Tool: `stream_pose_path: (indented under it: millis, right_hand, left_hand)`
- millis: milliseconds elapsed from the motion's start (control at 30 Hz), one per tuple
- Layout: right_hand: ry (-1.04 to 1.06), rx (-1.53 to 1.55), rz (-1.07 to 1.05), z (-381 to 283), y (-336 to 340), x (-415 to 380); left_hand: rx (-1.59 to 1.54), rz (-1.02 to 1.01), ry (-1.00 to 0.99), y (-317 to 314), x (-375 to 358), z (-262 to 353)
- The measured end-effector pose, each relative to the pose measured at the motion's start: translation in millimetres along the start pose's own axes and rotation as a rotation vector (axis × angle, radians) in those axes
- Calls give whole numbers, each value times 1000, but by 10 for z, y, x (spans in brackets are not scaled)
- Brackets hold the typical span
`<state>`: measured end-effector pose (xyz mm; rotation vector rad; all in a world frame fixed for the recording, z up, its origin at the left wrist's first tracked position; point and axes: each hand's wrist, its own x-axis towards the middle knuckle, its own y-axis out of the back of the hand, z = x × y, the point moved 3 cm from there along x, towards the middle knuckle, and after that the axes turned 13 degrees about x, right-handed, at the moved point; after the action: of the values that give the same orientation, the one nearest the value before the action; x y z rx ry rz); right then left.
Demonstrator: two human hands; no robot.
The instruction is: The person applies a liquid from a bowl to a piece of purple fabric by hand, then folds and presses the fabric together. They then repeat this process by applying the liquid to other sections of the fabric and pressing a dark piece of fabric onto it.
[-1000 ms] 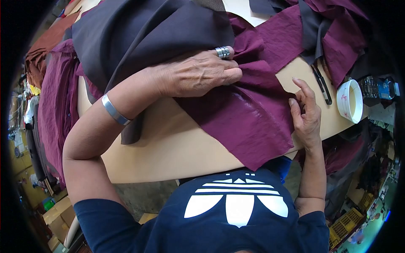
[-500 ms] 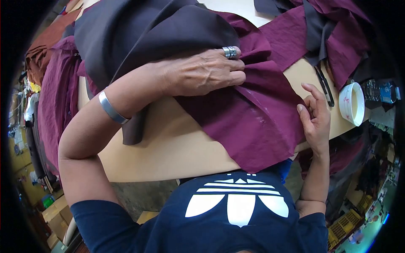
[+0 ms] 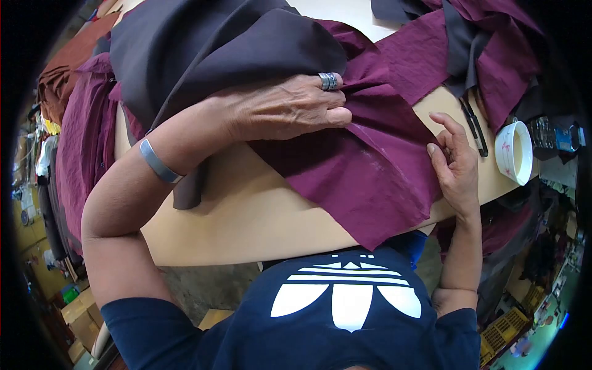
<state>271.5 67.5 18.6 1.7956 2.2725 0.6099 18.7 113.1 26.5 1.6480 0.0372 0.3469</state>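
Maroon fabric [image 3: 376, 166] lies across the table, its pointed corner hanging at the front edge. My left hand [image 3: 290, 108], with rings and a silver bracelet, has its fingers curled on this fabric and pinches a gathered fold of it. Dark grey fabric [image 3: 246, 49] is bunched just beyond that hand. At the right edge of the maroon piece is my right hand [image 3: 455, 160], its thumb and index finger apart, with nothing visible between them.
To the right on the tan table [image 3: 234, 216] are a white bowl [image 3: 513, 153], a black pen-like tool [image 3: 473, 126] and a plastic bottle [image 3: 544, 132]. More maroon and grey cloth [image 3: 505, 68] lies at the back right. Maroon garments [image 3: 83, 154] hang at the left.
My left hand has moved slightly to the left, drawing the maroon fabric with it. My right hand has shifted a little left and up.
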Motion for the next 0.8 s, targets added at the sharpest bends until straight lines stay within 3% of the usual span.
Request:
stream_pose_path:
  millis: [233,367,433,533,800]
  right_hand:
    - [5,-1,-6,50,-26,-9]
    - [-11,23,-18,28,-32,-51]
    - [-10,2,-11,31,-32,-72]
    - [-13,-43,6,48,-39,-103]
    - [15,-82,8,51,-44,-102]
  left_hand:
    - [22,-157,13,-41,-88,-83]
    - [-63,-82,91,3,-153,-151]
    - [-35,-142,129,9,-160,-147]
    - [48,-53,155,6,-187,-134]
    - [54,-77,192,60,-182,-95]
